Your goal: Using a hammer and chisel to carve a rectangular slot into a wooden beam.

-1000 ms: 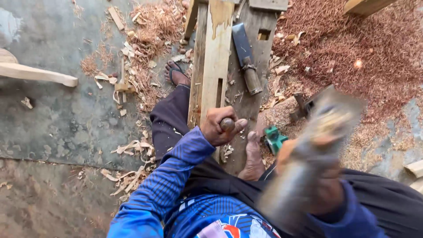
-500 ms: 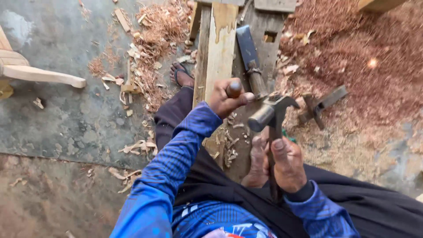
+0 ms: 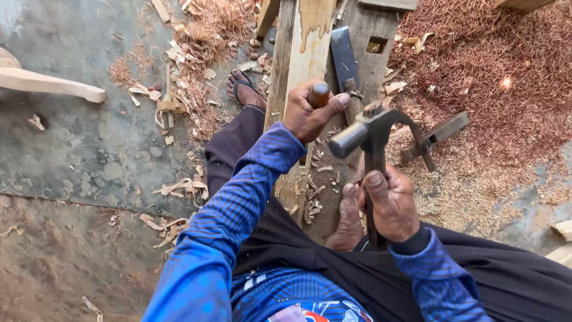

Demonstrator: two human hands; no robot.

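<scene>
A pale carved wooden piece (image 3: pixel 53 83) is seen at far left on the concrete. At centre, the chisel (image 3: pixel 317 95) is gripped upright by the left hand (image 3: pixel 310 113) on the plank (image 3: pixel 307 53). Just right, the claw hammer (image 3: pixel 369 143) is clenched by the right hand (image 3: pixel 390 206); its head appears slightly blurred.

Your left hand (image 3: pixel 310 113) sits on the plank (image 3: pixel 301 77), wrapped around the chisel handle (image 3: pixel 318 94). Just to its right, your right hand (image 3: pixel 390 203) holds the hammer (image 3: pixel 372 140), whose head hangs beside the chisel handle, slightly lower. Your bare foot (image 3: pixel 347 217) rests on the plank's near end, left of the right hand. The sandalled foot (image 3: pixel 244 89) lies left of the plank. A hand plane (image 3: pixel 345 56) lies on the beam beyond the hammer. Sawdust (image 3: pixel 494 77) spreads to the right, a chair leg (image 3: pixel 53 83) far left.
</scene>
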